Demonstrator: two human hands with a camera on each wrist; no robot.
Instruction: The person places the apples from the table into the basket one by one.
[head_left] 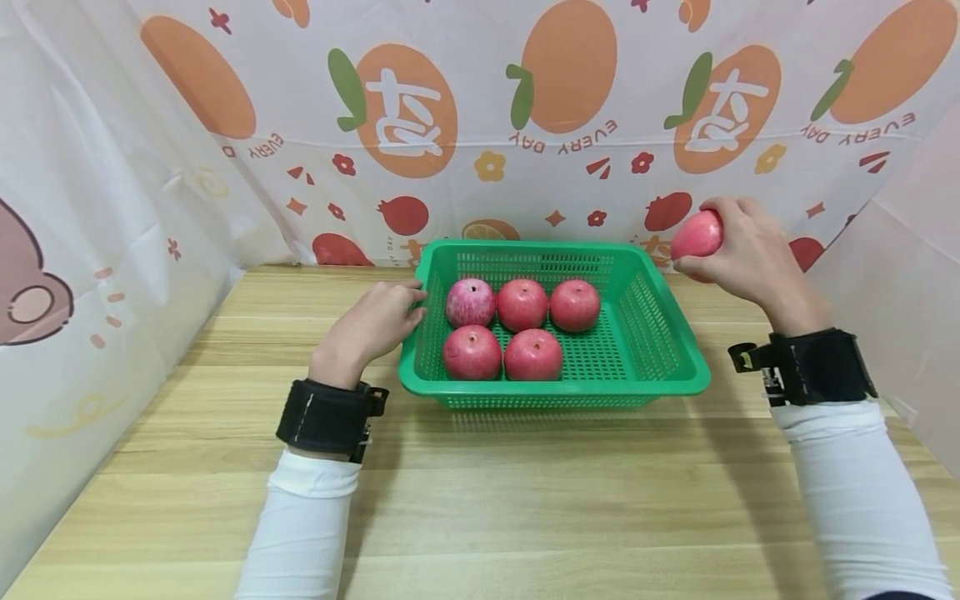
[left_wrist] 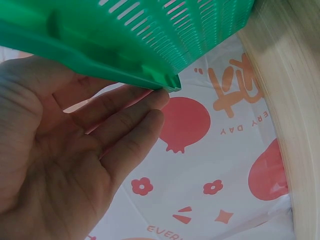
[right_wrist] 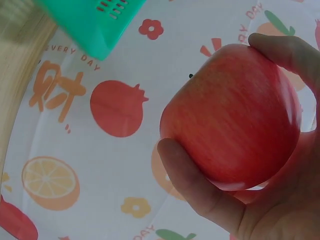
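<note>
My right hand (head_left: 752, 250) holds a red apple (head_left: 699, 234) in the air, beyond the right end of a green plastic basket (head_left: 555, 388). In the right wrist view, thumb and fingers curve round the apple (right_wrist: 235, 120) from opposite sides. At the basket's left end is my left hand (head_left: 378, 321), its fingertips right at the rim. The left wrist view shows those fingers (left_wrist: 127, 127) fairly straight, along the outside of the green rim (left_wrist: 100, 75). Inside the basket sit several red apples (head_left: 522, 305), in two rows toward the left; the back-left apple (head_left: 471, 302) is more purplish and streaked.
The basket stands on a light wooden table (head_left: 525, 492), near its back edge. Behind it hangs a white curtain (head_left: 465, 158) with fruit prints, which continues along both sides. The basket's right part shows bare mesh floor (head_left: 600, 346).
</note>
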